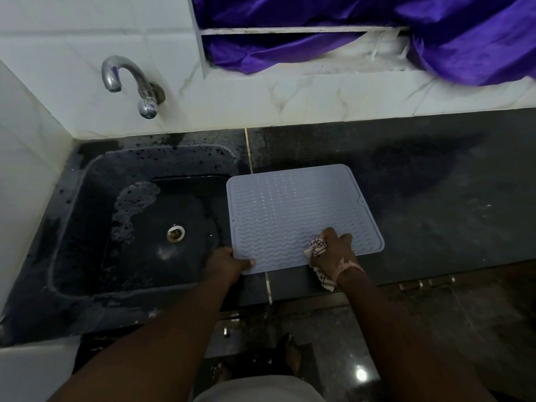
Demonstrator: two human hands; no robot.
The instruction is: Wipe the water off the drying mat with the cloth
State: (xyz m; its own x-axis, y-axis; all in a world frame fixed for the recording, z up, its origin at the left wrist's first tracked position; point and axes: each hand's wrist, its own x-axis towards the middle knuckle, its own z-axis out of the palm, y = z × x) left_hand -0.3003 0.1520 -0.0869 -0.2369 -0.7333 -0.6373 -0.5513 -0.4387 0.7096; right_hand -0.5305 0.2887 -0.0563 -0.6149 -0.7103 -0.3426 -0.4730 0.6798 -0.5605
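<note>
My right hand (333, 249) clutches the checked white cloth (317, 247) against the ribbed grey silicone drying mat (290, 210); my left hand (229, 264) pinches its near-left corner.

place: home kitchen
fixtures: dark sink (87, 181) with wall tap (127, 79), set in dark stone counter (420, 198)
walls: white marble-look tiles (290, 97)

The drying mat (301, 216) lies on the desk (435, 213), just right of the sink (87, 221). The tap (130, 82) sits behind the sink. The cloth (317, 246) rests on the mat's near right part.
</note>
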